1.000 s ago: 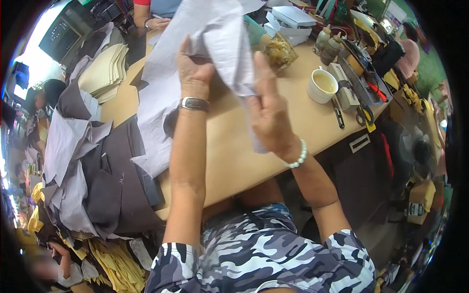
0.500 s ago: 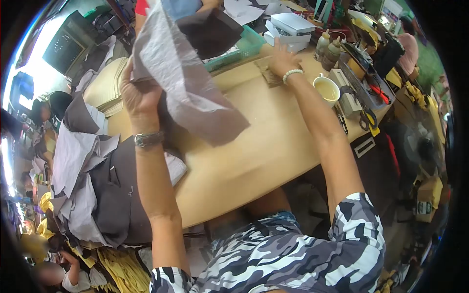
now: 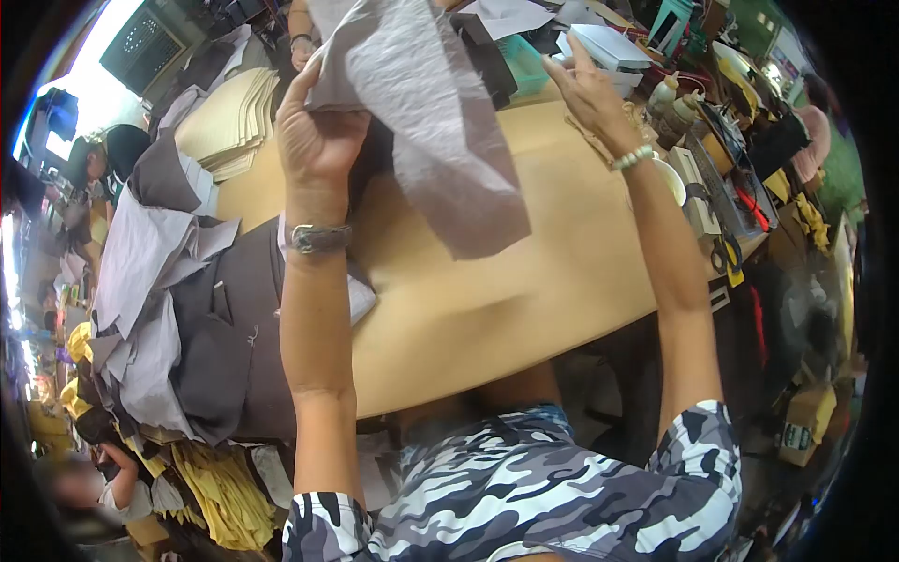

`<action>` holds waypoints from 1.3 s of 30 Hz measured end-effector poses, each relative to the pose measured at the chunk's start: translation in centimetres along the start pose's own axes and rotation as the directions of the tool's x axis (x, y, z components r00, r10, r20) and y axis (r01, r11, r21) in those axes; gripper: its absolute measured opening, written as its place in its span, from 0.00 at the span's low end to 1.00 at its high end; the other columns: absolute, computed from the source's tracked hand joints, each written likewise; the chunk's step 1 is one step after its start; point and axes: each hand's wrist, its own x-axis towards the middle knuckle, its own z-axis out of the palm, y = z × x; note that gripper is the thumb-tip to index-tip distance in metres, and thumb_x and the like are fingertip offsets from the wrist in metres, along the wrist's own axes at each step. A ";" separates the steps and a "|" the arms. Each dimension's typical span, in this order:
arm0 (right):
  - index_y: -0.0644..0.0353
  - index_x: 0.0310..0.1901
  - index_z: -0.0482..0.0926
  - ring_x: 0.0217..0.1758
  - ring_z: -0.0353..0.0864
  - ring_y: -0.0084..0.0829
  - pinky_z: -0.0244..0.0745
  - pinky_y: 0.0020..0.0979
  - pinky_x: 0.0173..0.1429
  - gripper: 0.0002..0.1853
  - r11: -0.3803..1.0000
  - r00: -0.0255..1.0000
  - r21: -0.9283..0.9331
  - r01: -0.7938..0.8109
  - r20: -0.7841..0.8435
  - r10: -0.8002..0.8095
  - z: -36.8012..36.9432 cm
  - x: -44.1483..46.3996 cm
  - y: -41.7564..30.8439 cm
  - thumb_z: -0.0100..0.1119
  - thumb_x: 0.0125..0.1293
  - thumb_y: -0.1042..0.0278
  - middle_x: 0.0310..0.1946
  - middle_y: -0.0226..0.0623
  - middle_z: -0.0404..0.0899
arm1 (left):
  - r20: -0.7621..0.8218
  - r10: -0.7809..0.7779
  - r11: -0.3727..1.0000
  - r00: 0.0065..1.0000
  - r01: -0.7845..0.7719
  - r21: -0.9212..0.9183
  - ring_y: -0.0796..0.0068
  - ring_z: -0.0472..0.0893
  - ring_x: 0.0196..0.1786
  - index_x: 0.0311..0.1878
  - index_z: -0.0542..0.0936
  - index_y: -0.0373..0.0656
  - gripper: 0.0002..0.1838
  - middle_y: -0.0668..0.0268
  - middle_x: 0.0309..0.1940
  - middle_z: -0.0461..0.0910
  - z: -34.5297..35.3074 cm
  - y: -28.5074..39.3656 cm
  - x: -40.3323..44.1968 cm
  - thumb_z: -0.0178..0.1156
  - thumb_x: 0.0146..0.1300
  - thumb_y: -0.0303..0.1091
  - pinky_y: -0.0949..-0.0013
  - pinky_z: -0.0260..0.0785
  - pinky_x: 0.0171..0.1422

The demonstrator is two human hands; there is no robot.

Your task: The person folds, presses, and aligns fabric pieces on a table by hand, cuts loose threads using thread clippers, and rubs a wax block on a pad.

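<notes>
My left hand (image 3: pixel 323 140), with a watch on its wrist, is closed on the edge of a crinkled grey-lilac fabric piece (image 3: pixel 435 122). The piece hangs in the air over the table (image 3: pixel 468 328). My right hand (image 3: pixel 595 98), with a beaded bracelet, is raised above the far right part of the table, fingers apart and holding nothing. Below it lies a small tan pad (image 3: pixel 585 139), partly hidden. A white cup (image 3: pixel 671 178) is partly covered by my right wrist. Dark fabric pieces (image 3: pixel 229 347) are heaped by my left forearm.
Stacked tan sheets (image 3: pixel 229 117) lie at the far left. A green basket (image 3: pixel 526 64), white box (image 3: pixel 609 47) and squeeze bottles (image 3: pixel 676 112) stand at the back. Scissors (image 3: pixel 726 258) are at the right edge. Another person's hand (image 3: pixel 300 51) shows across the table.
My right hand has lifted off the tan pad and moved up. My left hand has shifted right with the fabric piece, which swings over the table. The view has moved slightly.
</notes>
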 end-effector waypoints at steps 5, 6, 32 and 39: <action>0.65 0.72 0.42 0.58 0.74 0.36 0.69 0.32 0.60 0.48 0.495 0.976 0.867 0.049 0.063 -0.208 0.3 -8.2 -10.2 0.61 0.62 0.52 0.53 0.49 0.74 | -0.015 0.081 0.994 0.997 -0.080 0.077 0.64 0.77 0.54 0.54 0.74 0.40 0.17 0.61 0.51 0.78 0.5 -0.3 0.0 0.56 0.62 0.31 0.59 0.70 0.58; 0.67 0.72 0.42 0.58 0.73 0.36 0.68 0.31 0.60 0.48 0.527 0.967 0.841 0.122 0.019 -0.254 0.9 -9.7 -11.5 0.63 0.61 0.56 0.55 0.51 0.73 | 0.016 0.099 0.991 0.995 -0.100 0.087 0.64 0.78 0.52 0.51 0.75 0.38 0.15 0.61 0.49 0.79 0.1 0.3 0.2 0.57 0.62 0.30 0.60 0.71 0.58; 0.71 0.68 0.49 0.49 0.77 0.59 0.70 0.45 0.55 0.37 0.796 0.867 0.364 -0.484 0.325 0.379 5.6 -18.4 -7.0 0.54 0.60 0.73 0.45 0.70 0.74 | -0.531 -0.208 0.774 0.821 0.470 0.424 0.49 0.58 0.69 0.68 0.54 0.35 0.41 0.50 0.70 0.53 -12.5 -9.0 0.9 0.65 0.59 0.40 0.47 0.61 0.67; 0.71 0.69 0.47 0.39 0.79 0.58 0.74 0.46 0.44 0.40 0.898 0.910 0.240 -0.369 0.288 0.298 3.9 -21.3 -8.3 0.57 0.59 0.71 0.37 0.63 0.78 | -0.179 0.042 -0.010 0.983 0.180 0.984 0.65 0.81 0.36 0.44 0.78 0.36 0.20 0.60 0.40 0.81 -11.0 -7.6 -4.9 0.66 0.56 0.43 0.61 0.74 0.43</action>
